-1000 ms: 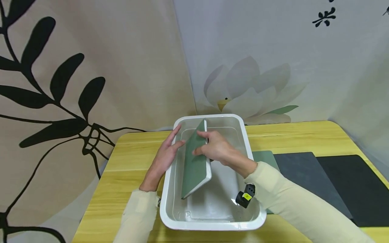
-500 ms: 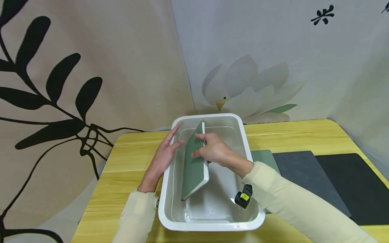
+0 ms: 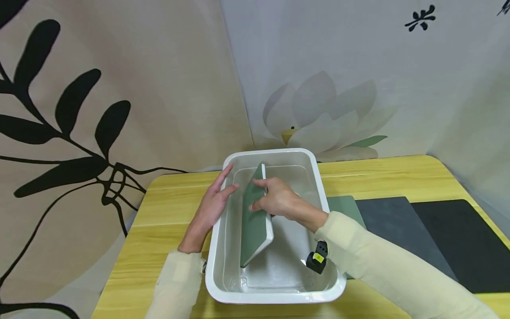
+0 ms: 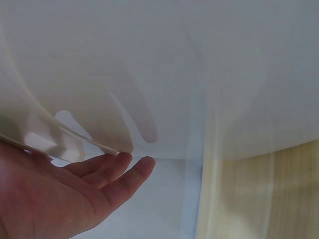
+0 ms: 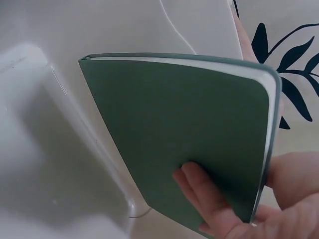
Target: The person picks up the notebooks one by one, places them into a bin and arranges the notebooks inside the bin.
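Note:
A green notebook [image 3: 253,230] with white page edges stands on its spine inside a white plastic tub [image 3: 279,298], leaning slightly. My right hand [image 3: 280,199] pinches its upper edge, thumb and index finger on the left cover. In the right wrist view, other fingers [image 5: 207,194] press the opposite green cover. On the tub's left side lies my left hand [image 3: 213,201], its index finger stretched along the rim and its thumb reaching over to the inside. The left wrist view shows more of its fingers [image 4: 127,181], fairly straight, under the rim against the outer wall.
To the right of the tub, another green notebook [image 3: 345,206], a dark grey-blue one [image 3: 398,230] and a black one [image 3: 462,239] lie flat side by side on the yellow wooden table [image 3: 167,208]. A printed curtain [image 3: 179,88] hangs behind. My right sleeve [image 3: 382,248] passes over the notebooks.
The notebook in my right hand has shifted slightly lower and nearer within the tub. My left hand stays at the rim, and the head view has drifted a little to the right.

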Action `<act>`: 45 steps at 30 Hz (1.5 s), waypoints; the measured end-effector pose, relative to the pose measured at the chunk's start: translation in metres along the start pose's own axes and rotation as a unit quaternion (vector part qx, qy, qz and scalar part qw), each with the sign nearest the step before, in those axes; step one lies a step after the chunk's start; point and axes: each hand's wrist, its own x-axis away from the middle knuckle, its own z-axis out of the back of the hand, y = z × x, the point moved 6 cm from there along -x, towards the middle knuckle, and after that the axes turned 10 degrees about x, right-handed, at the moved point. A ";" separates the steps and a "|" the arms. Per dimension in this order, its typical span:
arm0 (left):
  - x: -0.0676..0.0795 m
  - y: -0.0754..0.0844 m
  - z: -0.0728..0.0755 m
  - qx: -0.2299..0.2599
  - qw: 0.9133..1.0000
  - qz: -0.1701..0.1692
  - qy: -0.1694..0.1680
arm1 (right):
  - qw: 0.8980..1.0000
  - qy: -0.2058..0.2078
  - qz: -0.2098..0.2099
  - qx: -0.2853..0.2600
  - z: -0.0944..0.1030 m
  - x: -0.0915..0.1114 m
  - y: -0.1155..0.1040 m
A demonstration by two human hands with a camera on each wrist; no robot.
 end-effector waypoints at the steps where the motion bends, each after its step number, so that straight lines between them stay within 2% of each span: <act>1: 0.000 0.000 0.000 -0.002 1.000 0.000 0.001 | 1.000 0.000 -0.001 0.001 0.000 0.000 0.000; 23: -0.001 -0.001 -0.002 0.002 1.000 0.001 -0.012 | 1.000 -0.016 -0.008 0.005 -0.010 -0.004 0.006; 30: 0.000 -0.001 0.000 -0.002 1.000 0.006 -0.001 | 1.000 -0.022 -0.002 0.016 -0.013 -0.004 0.006; 45: -0.001 -0.002 -0.001 -0.007 1.000 0.000 0.001 | 0.998 -0.050 0.001 0.040 -0.020 -0.003 0.007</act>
